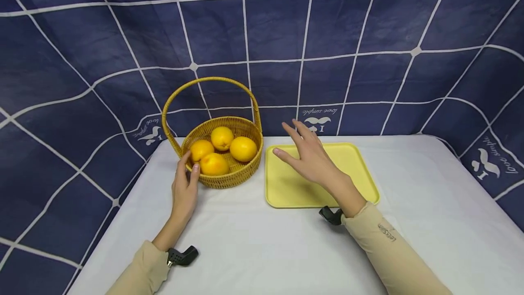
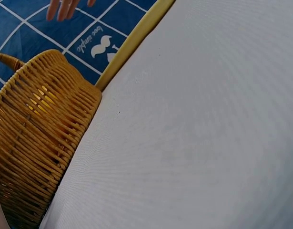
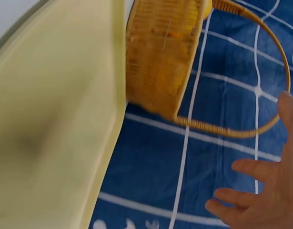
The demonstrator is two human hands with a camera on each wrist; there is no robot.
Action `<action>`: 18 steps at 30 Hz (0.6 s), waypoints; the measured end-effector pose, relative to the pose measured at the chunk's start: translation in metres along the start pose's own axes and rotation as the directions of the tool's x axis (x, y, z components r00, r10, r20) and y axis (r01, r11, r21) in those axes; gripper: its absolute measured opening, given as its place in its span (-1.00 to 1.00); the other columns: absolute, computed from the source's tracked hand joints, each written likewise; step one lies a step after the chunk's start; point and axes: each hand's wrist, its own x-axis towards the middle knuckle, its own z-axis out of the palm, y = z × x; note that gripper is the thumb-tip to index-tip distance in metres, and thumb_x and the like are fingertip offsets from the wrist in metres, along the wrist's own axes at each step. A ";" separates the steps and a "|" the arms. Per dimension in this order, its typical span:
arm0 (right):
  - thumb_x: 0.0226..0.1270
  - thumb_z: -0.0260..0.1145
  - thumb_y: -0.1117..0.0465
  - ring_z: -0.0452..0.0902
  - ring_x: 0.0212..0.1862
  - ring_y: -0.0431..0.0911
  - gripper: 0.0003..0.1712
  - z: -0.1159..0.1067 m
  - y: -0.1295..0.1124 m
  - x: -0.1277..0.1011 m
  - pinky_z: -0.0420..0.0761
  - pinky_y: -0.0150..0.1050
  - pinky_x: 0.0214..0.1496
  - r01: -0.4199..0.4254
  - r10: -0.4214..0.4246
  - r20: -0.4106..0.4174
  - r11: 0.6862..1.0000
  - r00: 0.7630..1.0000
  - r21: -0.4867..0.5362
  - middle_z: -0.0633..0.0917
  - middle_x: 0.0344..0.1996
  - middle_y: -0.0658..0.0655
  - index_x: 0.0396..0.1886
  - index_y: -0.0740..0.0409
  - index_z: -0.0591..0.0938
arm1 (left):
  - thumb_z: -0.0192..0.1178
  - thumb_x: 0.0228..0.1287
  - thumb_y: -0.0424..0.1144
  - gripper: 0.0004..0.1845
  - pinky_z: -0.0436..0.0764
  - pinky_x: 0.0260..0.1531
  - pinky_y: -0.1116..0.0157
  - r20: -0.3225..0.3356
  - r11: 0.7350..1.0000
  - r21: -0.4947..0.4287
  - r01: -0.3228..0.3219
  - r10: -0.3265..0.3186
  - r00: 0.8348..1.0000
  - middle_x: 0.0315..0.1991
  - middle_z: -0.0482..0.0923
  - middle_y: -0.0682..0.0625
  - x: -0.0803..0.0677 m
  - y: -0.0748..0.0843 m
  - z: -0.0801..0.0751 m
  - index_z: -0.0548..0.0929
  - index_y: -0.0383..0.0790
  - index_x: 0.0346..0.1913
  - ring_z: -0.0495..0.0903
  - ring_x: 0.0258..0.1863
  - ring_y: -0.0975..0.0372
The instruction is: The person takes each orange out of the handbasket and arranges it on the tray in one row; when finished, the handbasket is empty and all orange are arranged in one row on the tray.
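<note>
A woven basket [image 1: 229, 167] with a tall hoop handle stands left of centre in the head view, on a white-covered worktop [image 1: 262, 240]. The left hand [image 1: 185, 190] rests against the basket's near left rim, thumb tip on the edge and touching the nearest orange [image 1: 214, 165]; its grip is loose, fingers fairly straight, pinching nothing. The left wrist view shows only the basket's wicker side at its left edge.

The right hand [image 1: 312, 158] hovers at centre frame above the left half of a yellow tray [image 1: 360, 172], its grip spread, fingers apart and straight, holding nothing. The basket lies just to its left, apart from the fingertips. In the right wrist view the spread fingers [image 3: 260, 195] show at lower right, the basket and handle at the top.

Counted: four oranges, all in the basket; one basket; one tray, just right of the basket. A dark blue cloth [image 1: 368, 36] with a white grid hangs behind.
</note>
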 end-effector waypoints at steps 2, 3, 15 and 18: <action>0.53 0.17 -0.39 -0.13 0.72 0.16 -0.03 0.008 -0.008 0.009 -0.08 0.30 0.70 0.021 -0.021 0.018 1.000 1.000 0.010 0.04 0.71 0.21 0.73 -0.10 0.12 | -0.03 0.70 0.06 -0.40 0.22 0.60 -0.13 0.002 1.000 -0.005 0.000 0.000 1.000 0.66 0.19 0.00 -0.001 0.000 0.000 0.21 0.07 0.66 0.17 0.64 0.03; 0.53 0.18 -0.37 -0.11 0.72 0.17 -0.03 0.013 -0.011 0.014 -0.06 0.29 0.70 0.029 -0.030 0.025 0.999 0.999 0.013 0.05 0.71 0.23 0.73 -0.09 0.13 | -0.03 0.70 0.06 -0.40 0.21 0.60 -0.13 0.002 1.000 -0.007 -0.003 0.003 1.000 0.66 0.19 -0.01 -0.001 -0.001 0.000 0.21 0.06 0.66 0.16 0.64 0.03; 0.48 0.30 -0.32 0.02 0.69 0.18 0.00 0.061 -0.062 0.068 0.15 0.17 0.69 0.109 -0.118 0.104 0.990 0.988 0.088 0.11 0.68 0.29 0.70 0.04 0.19 | -0.02 0.70 0.04 -0.41 0.22 0.60 -0.12 -0.002 1.000 -0.014 -0.014 0.014 1.000 0.64 0.22 -0.03 0.001 -0.001 -0.003 0.23 0.04 0.65 0.19 0.63 0.03; 0.47 0.31 -0.32 0.03 0.69 0.15 0.01 0.069 -0.072 0.074 0.18 0.17 0.68 0.102 -0.117 0.133 0.988 0.984 0.112 0.11 0.69 0.25 0.71 0.01 0.18 | -0.02 0.70 0.05 -0.40 0.20 0.61 -0.12 0.007 1.000 -0.015 -0.013 0.013 1.000 0.65 0.21 -0.02 0.002 -0.002 -0.001 0.22 0.06 0.65 0.17 0.64 0.03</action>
